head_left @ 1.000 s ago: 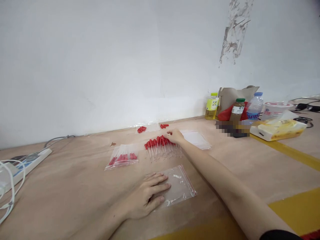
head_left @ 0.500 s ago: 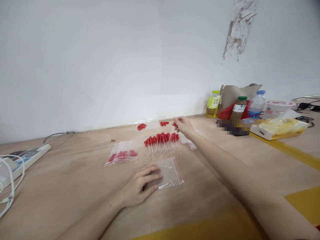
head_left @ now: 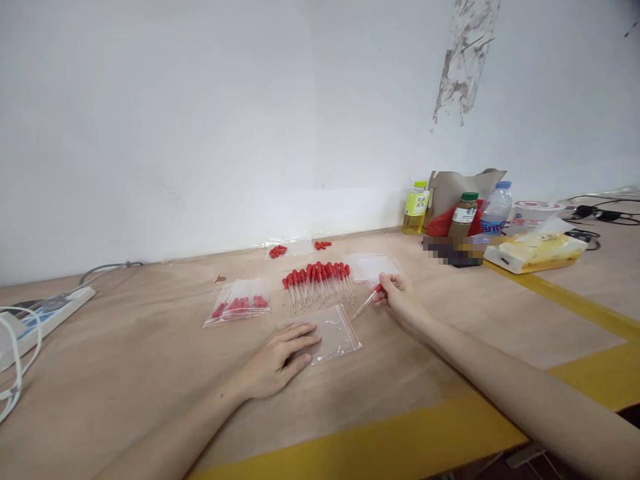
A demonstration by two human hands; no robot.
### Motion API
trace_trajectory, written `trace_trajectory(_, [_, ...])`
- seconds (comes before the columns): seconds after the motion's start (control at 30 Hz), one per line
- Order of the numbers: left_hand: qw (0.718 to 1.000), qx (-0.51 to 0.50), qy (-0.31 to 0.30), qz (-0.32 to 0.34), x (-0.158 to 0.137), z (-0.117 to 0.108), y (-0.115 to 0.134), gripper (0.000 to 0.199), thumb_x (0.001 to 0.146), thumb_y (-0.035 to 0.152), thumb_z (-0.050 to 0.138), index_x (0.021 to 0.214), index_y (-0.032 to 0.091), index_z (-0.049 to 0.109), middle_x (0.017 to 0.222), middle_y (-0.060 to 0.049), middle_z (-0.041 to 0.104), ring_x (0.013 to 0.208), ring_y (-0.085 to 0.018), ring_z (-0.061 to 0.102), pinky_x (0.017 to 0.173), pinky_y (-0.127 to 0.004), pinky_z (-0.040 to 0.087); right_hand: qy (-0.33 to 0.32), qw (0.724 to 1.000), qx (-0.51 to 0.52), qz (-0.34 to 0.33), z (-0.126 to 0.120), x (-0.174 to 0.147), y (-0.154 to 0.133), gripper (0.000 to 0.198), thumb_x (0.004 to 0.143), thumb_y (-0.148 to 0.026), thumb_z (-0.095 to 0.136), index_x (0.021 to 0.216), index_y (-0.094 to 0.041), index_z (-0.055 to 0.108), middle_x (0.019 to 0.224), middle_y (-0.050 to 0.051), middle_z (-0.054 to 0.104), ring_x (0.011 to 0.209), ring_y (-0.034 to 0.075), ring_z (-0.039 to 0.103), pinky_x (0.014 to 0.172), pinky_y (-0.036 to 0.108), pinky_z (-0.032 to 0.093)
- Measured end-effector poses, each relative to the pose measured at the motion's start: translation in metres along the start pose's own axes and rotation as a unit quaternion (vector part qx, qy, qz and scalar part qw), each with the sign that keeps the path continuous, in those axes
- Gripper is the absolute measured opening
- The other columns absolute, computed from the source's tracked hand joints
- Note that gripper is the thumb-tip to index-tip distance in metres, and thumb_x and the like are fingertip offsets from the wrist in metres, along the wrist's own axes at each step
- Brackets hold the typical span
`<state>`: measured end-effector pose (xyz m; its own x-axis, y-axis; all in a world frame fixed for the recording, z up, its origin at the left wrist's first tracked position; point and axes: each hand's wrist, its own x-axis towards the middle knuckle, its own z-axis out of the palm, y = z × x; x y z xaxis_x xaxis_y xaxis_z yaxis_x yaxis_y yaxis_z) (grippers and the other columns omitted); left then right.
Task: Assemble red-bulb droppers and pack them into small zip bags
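My right hand (head_left: 397,299) pinches a glass dropper (head_left: 367,302) by its red rubber bulb. The dropper's thin tip slants down left, close to the red-striped mouth of a clear zip bag (head_left: 333,333). Fingers stretched out, my left hand (head_left: 283,357) lies flat on the left part of that bag. Behind the bag is a row of several red-bulbed droppers (head_left: 320,277), tips toward me. To the left lie filled zip bags (head_left: 239,303) with red bulbs showing through. More clear bags (head_left: 373,267) lie flat behind my right hand.
Loose red bulbs (head_left: 278,251) lie near the wall. At right stand a yellow-capped bottle (head_left: 416,208), a green-capped bottle (head_left: 464,215), a water bottle (head_left: 497,208) and a tissue pack (head_left: 535,253). A power strip (head_left: 55,323) with cables is at left. Yellow tape (head_left: 360,437) marks the front edge.
My right hand has come from the dropper row toward me and to the right, bringing one dropper to the bag's mouth. My left hand stays on the bag. The view has shifted slightly.
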<state>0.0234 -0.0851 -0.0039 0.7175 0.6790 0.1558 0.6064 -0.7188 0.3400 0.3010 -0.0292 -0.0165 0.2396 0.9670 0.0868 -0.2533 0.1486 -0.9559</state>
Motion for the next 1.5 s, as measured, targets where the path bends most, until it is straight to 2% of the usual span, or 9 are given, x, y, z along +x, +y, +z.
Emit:
trace_trajectory(0.23, [1.0,-0.001,0.0,0.004,0.001,-0.003,0.002,0.038,0.089,0.03,0.038,0.127,0.027,0.039,0.136,-0.003,0.035,0.122,-0.021,0.033,0.1,-0.041,0.03,-0.043,0.994,0.049,0.084,0.002,-0.006,0.004,0.016,0.082,-0.028,0.049,0.071,-0.019,0.042,0.059,-0.001,0.056,0.046,0.009,0.056,0.046,0.02,0.049])
trace_trajectory(0.4, [1.0,-0.006,0.002,-0.011,0.003,-0.003,0.003,0.046,0.088,0.036,0.04,0.131,0.027,0.03,0.133,-0.004,0.039,0.121,-0.021,0.035,0.099,-0.041,0.031,-0.184,0.966,0.029,0.18,-0.01,-0.01,-0.003,0.019,0.07,-0.025,0.065,0.067,-0.015,0.049,0.067,0.003,0.06,0.06,0.01,0.061,0.063,0.024,0.051])
trace_trajectory(0.57, [1.0,-0.006,-0.006,-0.009,0.006,-0.001,0.003,0.046,0.088,0.037,0.039,0.131,0.025,0.031,0.133,-0.004,0.039,0.122,-0.022,0.034,0.1,-0.041,0.029,-0.326,0.932,-0.099,0.124,-0.018,-0.011,-0.006,0.03,0.057,-0.03,0.073,0.073,-0.012,0.056,0.056,-0.003,0.058,0.049,0.006,0.053,0.05,0.019,0.043])
trace_trajectory(0.8, [1.0,0.0,-0.022,-0.008,0.009,-0.003,0.006,0.043,0.089,0.036,0.038,0.13,0.027,0.033,0.134,-0.002,0.038,0.123,-0.02,0.032,0.102,-0.039,0.027,-0.408,0.901,-0.112,0.096,-0.012,-0.016,-0.002,0.036,0.056,-0.028,0.073,0.087,-0.013,0.061,0.082,0.002,0.064,0.07,0.008,0.058,0.068,0.022,0.045])
trace_trajectory(1.03, [1.0,0.0,-0.011,0.015,0.014,0.0,0.009,0.041,0.089,0.035,0.037,0.129,0.026,0.035,0.132,-0.002,0.041,0.122,-0.02,0.034,0.101,-0.039,0.029,-0.374,0.92,-0.098,0.068,0.004,-0.025,-0.001,0.036,0.064,-0.038,0.067,0.088,-0.013,0.057,0.061,-0.002,0.057,0.048,0.007,0.054,0.045,0.02,0.045])
trace_trajectory(1.17, [1.0,0.007,-0.009,0.017,0.015,0.003,0.007,0.042,0.09,0.035,0.036,0.13,0.026,0.034,0.133,-0.003,0.039,0.123,-0.019,0.034,0.101,-0.039,0.028,-0.369,0.919,-0.041,0.13,0.009,-0.027,0.0,0.04,0.058,-0.03,0.073,0.088,-0.015,0.052,0.081,0.001,0.061,0.058,0.01,0.061,0.058,0.026,0.051])
trace_trajectory(1.27, [1.0,0.01,-0.012,0.025,0.015,0.003,0.007,0.042,0.089,0.036,0.037,0.131,0.026,0.033,0.134,-0.004,0.038,0.123,-0.019,0.034,0.102,-0.04,0.027,-0.379,0.906,-0.03,0.185,0.008,-0.028,-0.002,0.042,0.057,-0.028,0.074,0.089,-0.015,0.049,0.081,0.003,0.063,0.065,0.013,0.063,0.064,0.029,0.051])
trace_trajectory(1.4, [1.0,0.007,-0.01,0.01,0.015,0.002,0.01,0.045,0.089,0.037,0.038,0.131,0.023,0.032,0.134,-0.005,0.039,0.123,-0.02,0.033,0.102,-0.041,0.027,-0.347,0.922,0.003,0.168,0.009,-0.029,-0.001,0.039,0.057,-0.03,0.074,0.085,-0.015,0.05,0.074,0.002,0.064,0.074,0.015,0.063,0.069,0.033,0.05])
trace_trajectory(1.5, [1.0,-0.008,-0.018,0.0,0.014,-0.001,0.011,0.047,0.088,0.038,0.038,0.132,0.022,0.032,0.134,-0.006,0.038,0.124,-0.021,0.033,0.102,-0.042,0.027,-0.308,0.938,-0.004,0.157,0.011,-0.028,0.002,0.036,0.053,-0.028,0.076,0.076,-0.015,0.051,0.061,-0.003,0.062,0.061,0.011,0.061,0.064,0.028,0.05])
